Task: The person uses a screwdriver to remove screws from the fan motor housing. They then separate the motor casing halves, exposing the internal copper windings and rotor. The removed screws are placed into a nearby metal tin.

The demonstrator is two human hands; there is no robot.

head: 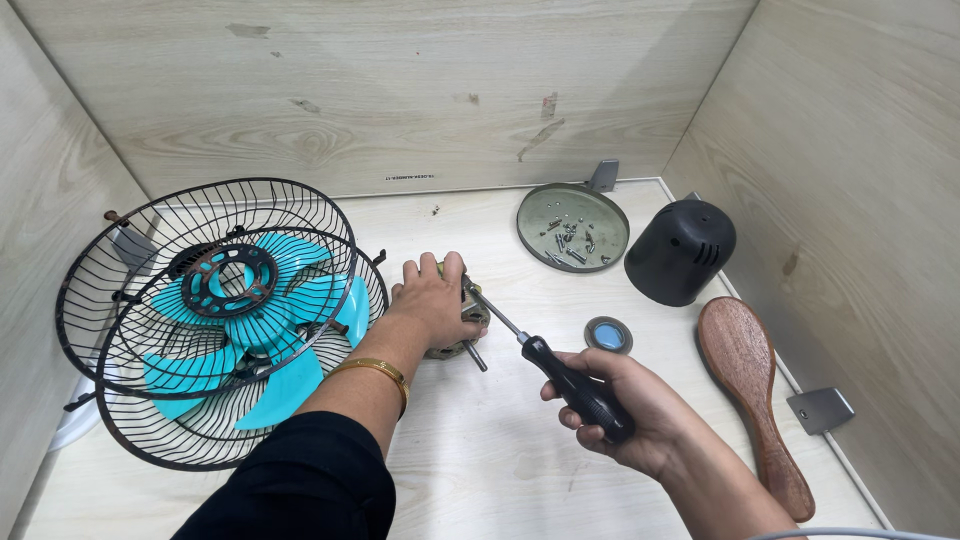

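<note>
Near the middle of the frame the left hand [432, 298] lay cupped over a small fan motor [468, 322], fingers curled down around its body and pinning it to the pale wooden worktop [480, 450]; a short shaft stuck out below the hand. The right hand [622, 400], at lower right, was closed tight around the black handle of a screwdriver [560, 375], whose steel shank ran up and left until its tip met the motor just beside the left thumb.

To the left of the frame two black wire fan guards [215, 320] lay overlapping, with a turquoise fan blade [255, 325] resting in them. At upper right sat a round metal dish [572, 227] holding loose screws, a black motor cover [680, 250] beside it, a small round blue-centred cap [608, 335] nearer the right hand, and a wooden brush [750, 395] along the right edge.

The main risk, as I judged it, was the tip slipping out of the screw head: the shank came in at a slant rather than square, and the fingers steadying the motor sat right beside it, so a slip could have jabbed the left hand or chewed the screw's slot. The motor was only held down by hand, so a hard twist might have turned it on the smooth worktop. A freed screw could also have rolled off, the dish being well apart from the motor.
</note>
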